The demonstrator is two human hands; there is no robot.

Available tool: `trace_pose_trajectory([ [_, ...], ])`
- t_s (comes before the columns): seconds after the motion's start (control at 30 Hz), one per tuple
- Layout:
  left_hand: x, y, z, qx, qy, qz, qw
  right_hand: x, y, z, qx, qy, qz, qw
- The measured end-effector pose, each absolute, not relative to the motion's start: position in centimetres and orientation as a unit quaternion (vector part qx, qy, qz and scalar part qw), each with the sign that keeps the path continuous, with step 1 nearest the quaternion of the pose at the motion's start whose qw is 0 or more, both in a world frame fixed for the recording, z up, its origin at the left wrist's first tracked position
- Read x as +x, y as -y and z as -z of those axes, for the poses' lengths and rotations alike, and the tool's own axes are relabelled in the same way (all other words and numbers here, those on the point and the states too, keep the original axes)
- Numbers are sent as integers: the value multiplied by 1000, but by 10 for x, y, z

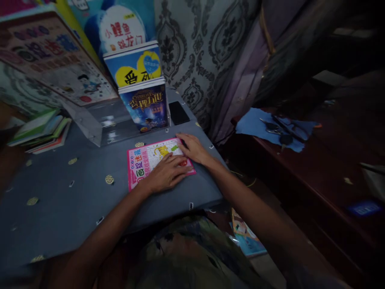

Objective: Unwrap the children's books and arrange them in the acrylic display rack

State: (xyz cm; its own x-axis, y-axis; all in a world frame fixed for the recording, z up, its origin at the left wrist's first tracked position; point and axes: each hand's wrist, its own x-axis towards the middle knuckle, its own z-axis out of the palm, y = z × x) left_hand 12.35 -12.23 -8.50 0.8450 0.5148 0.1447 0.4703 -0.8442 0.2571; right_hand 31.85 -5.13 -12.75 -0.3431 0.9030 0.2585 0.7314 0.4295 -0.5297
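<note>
A pink-bordered book (pixel 138 157) with Chinese lettering and a yellow animal picture lies closed on the grey patterned tablecloth (pixel 90 196). My left hand (pixel 167 173) rests flat across the lower middle of its cover, fingers stretched to the right. At the book's upper right corner lies my right hand (pixel 194 148), its fingers extended over the edge of the cover. Neither hand visibly grips anything. Parts of the cover are hidden beneath both hands.
Behind the book, a clear stand (pixel 87 120) bears several upright books, including a dark blue one (pixel 147 106). A black phone (pixel 179 112) lies beside it. More books (pixel 45 128) are stacked at left. Glasses (pixel 299 131) and a blue cloth (pixel 254 124) lie on the right-hand dark red surface.
</note>
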Motion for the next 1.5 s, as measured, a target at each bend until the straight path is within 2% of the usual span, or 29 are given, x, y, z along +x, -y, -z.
trace_pose_trajectory([
  [0.13, 83, 102, 92, 935, -303, -137, 121, 319, 47, 133, -500, 807, -163, 268],
  [0.33, -19, 66, 105, 845, -503, -162, 81, 321, 46, 139, -493, 817, -143, 261],
  [0.5, -41, 65, 108, 821, -538, -166, 100, 298, 62, 117, -479, 841, -85, 236],
  [0.67, -37, 66, 111, 816, -541, -179, 100, 236, 102, 81, -224, 945, -164, 173],
  [0.8, -38, 67, 114, 813, -542, -190, 96, 195, 125, 70, -133, 971, -156, 125],
  [0.9, -39, 65, 115, 815, -539, -192, 96, 185, 128, 75, -131, 976, -143, 94],
  [1.1, -39, 64, 114, 820, -532, -190, 90, 185, 120, 87, -132, 973, -157, 110],
  [1.5, -41, 64, 114, 814, -532, -204, 115, 175, 86, 97, -172, 975, -92, 102],
])
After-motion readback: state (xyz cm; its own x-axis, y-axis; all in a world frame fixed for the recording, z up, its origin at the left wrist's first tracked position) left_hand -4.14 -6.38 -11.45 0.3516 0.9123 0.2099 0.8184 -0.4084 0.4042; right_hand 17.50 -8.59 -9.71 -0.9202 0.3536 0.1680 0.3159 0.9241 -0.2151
